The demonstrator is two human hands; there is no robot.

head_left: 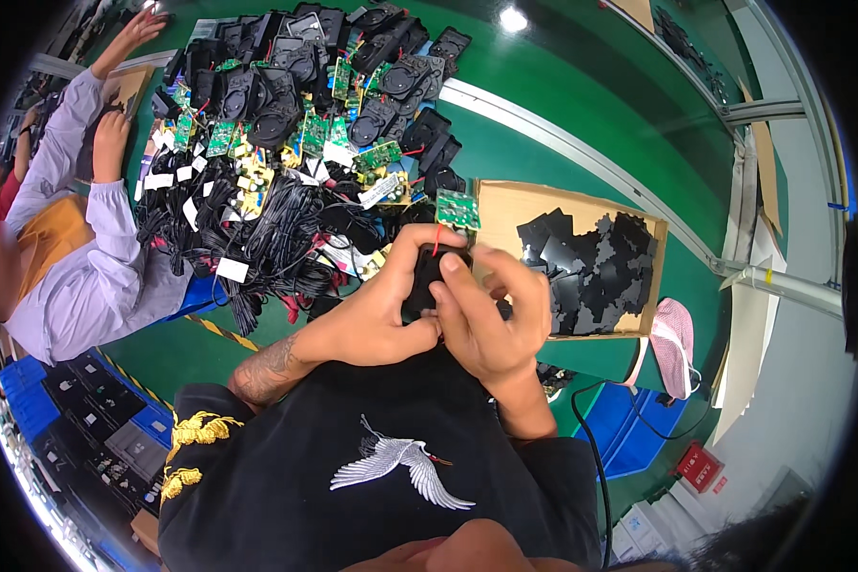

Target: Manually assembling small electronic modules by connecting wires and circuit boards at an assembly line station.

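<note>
Cardboard box [505, 202] of black sheets [591, 267]

A glossy green work surface [582, 105] is spreading across the scene, and a ceiling light is glaring off it as a bright spot [513, 19] near the top. Pale metal rails [582, 153] are running diagonally across it toward a grey frame [782, 284] at the right edge. Blue crates [30, 405] are standing on the floor at the lower left, and more blue bins [639, 434] are sitting at the lower right.
</note>
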